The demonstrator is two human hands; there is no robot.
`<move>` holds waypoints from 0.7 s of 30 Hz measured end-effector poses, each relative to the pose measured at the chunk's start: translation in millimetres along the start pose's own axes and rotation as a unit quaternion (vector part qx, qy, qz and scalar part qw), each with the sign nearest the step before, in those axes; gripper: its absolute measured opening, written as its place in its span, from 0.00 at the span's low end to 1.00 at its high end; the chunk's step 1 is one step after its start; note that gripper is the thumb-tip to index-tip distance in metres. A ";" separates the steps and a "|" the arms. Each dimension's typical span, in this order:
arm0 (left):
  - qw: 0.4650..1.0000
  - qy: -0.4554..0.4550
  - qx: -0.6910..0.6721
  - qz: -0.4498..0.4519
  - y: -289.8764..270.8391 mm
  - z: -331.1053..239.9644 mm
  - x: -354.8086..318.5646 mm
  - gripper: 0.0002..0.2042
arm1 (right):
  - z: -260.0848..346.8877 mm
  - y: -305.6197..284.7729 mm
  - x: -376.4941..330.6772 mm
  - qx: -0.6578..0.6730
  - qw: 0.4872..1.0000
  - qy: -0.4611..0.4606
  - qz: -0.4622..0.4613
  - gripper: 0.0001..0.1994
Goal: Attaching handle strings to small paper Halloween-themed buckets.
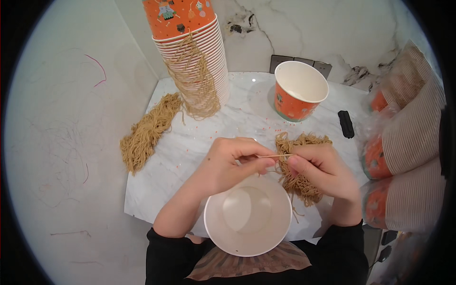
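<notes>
A thin tan cord (279, 156) runs nearly straight between the 2 hands. The left hand (232, 161) is nearly closed, fingertips pinching its 9 o'clock end; the right hand (319, 167) pinches the 3 o'clock end, fingers curled. It should be light, limp and prone to tangling, best taken near each end. From it, a white tub (216, 221) sits at 7 o'clock, a cord bundle (306, 192) at 4, an orange tub (297, 108) at 1.
</notes>
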State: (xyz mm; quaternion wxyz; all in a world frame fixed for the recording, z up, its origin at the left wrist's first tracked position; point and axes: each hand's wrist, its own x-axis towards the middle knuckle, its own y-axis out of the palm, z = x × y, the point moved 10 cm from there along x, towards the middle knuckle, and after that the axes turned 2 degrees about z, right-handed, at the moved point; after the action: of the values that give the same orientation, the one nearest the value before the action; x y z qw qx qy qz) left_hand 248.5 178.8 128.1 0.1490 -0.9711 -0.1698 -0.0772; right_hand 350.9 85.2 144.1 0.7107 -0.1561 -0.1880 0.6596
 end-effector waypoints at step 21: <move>0.992 -0.099 -0.066 0.027 7.8 2.3 3.7 0.10 | -10.6 21.9 14.7 0.269 0.963 -0.012 -0.015 0.24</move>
State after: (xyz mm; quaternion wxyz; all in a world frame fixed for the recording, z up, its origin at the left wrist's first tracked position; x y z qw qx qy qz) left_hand 255.0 173.7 124.6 0.0686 -0.9859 -0.1521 0.0125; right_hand 337.5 101.9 125.4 0.7339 0.0521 -0.0142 0.6771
